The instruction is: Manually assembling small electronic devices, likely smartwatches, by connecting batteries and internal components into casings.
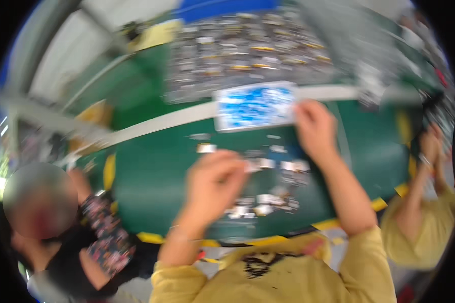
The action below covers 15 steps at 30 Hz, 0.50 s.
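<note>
My left hand (215,183) is over the middle of the green table, its fingers curled together beside small white and dark pieces (260,164). Whether a piece is between its fingertips cannot be made out. At the right edge of a shallow white tray (218,116) is my right hand (316,130), thumb and fingers bent into a pinch. Whatever that pinch may hold is hidden by blur. Many small blue and white pieces (257,107) fill the tray. Between my forearms lies a loose cluster of small white, grey and brownish parts (263,202).
Beyond a pale strip (162,120) lie rows of clear-bagged parts (247,50) and clear plastic sheeting (338,45). Yellow-black tape marks the table (151,177) edge. One co-worker's sleeve (103,217) is at the left; another's hands (430,144) are at the right.
</note>
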Tool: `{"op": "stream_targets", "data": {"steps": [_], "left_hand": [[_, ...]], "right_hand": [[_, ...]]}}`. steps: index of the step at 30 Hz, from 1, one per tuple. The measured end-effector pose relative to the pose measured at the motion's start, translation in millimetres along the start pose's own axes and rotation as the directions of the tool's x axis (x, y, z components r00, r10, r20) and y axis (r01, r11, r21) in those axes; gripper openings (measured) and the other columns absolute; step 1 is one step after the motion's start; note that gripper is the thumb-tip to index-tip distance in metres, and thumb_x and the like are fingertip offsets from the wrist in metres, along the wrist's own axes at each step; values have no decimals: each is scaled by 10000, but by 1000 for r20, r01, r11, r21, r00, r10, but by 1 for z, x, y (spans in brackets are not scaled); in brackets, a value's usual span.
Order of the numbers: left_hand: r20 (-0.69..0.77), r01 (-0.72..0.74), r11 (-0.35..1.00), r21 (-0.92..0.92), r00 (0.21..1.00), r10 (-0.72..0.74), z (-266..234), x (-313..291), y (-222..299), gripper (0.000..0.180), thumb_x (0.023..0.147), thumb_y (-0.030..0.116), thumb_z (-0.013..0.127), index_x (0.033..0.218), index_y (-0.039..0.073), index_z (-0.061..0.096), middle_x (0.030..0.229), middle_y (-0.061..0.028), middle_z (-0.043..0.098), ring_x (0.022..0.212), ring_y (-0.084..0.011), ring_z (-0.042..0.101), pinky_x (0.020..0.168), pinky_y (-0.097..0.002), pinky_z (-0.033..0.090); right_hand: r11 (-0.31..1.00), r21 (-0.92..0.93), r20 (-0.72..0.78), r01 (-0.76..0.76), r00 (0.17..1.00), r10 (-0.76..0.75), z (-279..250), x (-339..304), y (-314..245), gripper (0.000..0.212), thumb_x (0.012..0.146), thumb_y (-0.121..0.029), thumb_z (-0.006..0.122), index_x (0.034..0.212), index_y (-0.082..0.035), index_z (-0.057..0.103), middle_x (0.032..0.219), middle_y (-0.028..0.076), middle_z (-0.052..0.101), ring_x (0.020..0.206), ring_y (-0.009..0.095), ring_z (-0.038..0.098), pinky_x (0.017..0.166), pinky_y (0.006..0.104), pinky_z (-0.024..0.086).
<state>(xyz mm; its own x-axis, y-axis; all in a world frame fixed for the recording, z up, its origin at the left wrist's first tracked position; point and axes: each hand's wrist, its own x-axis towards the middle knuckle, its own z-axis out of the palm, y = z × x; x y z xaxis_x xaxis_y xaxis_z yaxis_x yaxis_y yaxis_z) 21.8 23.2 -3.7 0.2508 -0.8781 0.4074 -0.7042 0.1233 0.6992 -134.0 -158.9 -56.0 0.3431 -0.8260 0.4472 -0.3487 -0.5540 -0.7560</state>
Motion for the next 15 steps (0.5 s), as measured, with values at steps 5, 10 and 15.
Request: {"op": "stream_targets", "data": {"steps": [5,10,15], "left_hand": [[-90,218,911,-351,960,-264,-28,-3,-31,68,827,-24,604,872,-17,653,818,-40,617,659,-78,541,572,-199,431],[-104,349,895,-279,915,-389,-62,1,-79,108,873,85,579,935,16,636,709,0,568,589,-54,480,528,-179,371],[-2,494,811,-312,854,-521,-98,-10,-105,108,870,85,567,961,36,601,684,8,538,548,-60,472,500,-173,371]], "right_hand": [[983,-3,87,183,979,-182,-2,-9,7,268,787,26,524,1016,-52,640,875,140,589,876,301,549,786,367,442],[969,-29,93,244,966,-240,-10,-27,-7,120,741,-69,623,858,-54,639,851,131,597,847,315,554,755,400,448],[960,73,342,270,897,-278,-13,-45,-35,106,761,-135,629,832,-62,601,806,104,577,811,293,563,731,396,449]]}}
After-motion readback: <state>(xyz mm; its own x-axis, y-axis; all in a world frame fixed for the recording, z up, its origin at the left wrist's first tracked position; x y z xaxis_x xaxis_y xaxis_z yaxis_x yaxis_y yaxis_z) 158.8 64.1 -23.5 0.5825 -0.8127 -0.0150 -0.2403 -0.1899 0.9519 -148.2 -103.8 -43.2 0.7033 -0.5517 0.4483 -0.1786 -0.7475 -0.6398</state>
